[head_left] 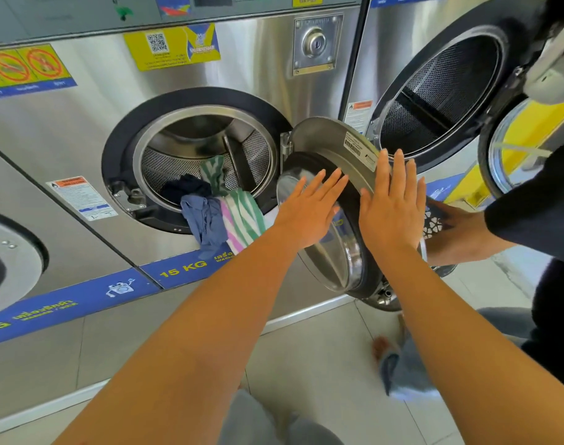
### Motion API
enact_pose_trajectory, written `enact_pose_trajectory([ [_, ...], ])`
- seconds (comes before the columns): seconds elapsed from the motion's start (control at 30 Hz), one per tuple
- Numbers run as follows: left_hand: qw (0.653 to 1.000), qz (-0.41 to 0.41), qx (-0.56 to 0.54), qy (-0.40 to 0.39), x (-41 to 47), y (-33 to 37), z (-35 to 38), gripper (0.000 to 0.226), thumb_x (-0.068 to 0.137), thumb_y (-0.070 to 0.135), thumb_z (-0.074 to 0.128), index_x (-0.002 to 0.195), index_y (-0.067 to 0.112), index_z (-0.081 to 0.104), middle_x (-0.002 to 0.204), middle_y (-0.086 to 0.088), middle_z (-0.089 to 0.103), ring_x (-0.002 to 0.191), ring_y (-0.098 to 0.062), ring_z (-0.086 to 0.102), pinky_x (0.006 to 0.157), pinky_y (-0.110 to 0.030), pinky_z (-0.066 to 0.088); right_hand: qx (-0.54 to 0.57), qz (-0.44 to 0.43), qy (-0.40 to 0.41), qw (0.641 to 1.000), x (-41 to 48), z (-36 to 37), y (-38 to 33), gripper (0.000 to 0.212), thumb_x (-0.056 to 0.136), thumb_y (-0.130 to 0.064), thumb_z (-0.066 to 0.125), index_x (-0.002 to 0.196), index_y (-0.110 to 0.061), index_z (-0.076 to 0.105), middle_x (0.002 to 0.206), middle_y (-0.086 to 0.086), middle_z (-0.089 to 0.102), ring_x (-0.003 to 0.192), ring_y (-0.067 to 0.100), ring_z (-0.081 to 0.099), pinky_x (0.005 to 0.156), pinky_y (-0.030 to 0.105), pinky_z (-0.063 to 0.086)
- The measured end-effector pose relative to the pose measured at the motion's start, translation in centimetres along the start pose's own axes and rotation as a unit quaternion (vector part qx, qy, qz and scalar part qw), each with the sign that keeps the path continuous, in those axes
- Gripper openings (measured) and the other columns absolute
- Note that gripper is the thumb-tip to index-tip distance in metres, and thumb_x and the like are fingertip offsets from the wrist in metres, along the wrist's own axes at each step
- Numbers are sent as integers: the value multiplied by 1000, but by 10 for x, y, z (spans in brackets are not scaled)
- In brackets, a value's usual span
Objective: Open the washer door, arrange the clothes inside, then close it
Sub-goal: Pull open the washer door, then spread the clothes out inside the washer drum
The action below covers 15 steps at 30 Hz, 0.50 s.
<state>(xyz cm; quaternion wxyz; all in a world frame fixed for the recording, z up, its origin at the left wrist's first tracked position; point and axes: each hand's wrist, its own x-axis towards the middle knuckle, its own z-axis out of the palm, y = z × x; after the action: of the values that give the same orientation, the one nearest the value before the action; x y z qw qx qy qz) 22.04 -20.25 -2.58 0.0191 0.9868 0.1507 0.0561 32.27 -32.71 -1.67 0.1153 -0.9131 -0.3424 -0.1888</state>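
1. Head view: the washer door [333, 149] stands open, to the right of the round drum hole.
2. Both hands are flat, fingers spread: left hand [308, 208] on the door's glass side, right hand [394, 203] on its rim.
3. Clothes [224, 213] spill out over the hole's bottom edge, left of the door.

To the right of the loaded machine stands a second washer [441, 91], its drum bare and its round door [512, 146] swung wide open toward the right edge. Beside it another person's hand [460, 232], coming out of a dark sleeve [537, 216], holds a dark basket [433, 221] with heart-shaped holes. At the far left, part of a third machine's closed door [7, 252] shows. A yellow sticker [171, 48] with a QR code sits high on the steel front, near a key lock [316, 43]. A blue strip [68, 303] reading 15 KG runs along the base above pale floor tiles [322, 364].
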Motion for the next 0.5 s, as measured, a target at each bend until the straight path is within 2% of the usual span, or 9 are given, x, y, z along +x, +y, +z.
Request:
enact_pose_trajectory([
  [0.23, 1000, -9, -4, -16, 6, 4, -1, 59, 103, 33, 24, 154, 20, -3, 164, 0, -5, 151, -23, -1, 123, -44, 5, -10, 23, 8, 1000, 6, 3, 4, 67, 99, -39, 38, 154, -21, 3, 162, 11, 9, 148, 33, 9, 119, 54, 13],
  [0.5, 998, -45, -34, -19, 4, 2, -3, 59, 103, 33, 24, 154, 18, -2, 164, -1, -5, 151, -22, -3, 123, -42, 2, 1, 29, 24, 999, 4, 2, -1, 66, 99, -37, 38, 153, -16, 7, 161, 14, 10, 148, 33, 10, 118, 54, 13],
])
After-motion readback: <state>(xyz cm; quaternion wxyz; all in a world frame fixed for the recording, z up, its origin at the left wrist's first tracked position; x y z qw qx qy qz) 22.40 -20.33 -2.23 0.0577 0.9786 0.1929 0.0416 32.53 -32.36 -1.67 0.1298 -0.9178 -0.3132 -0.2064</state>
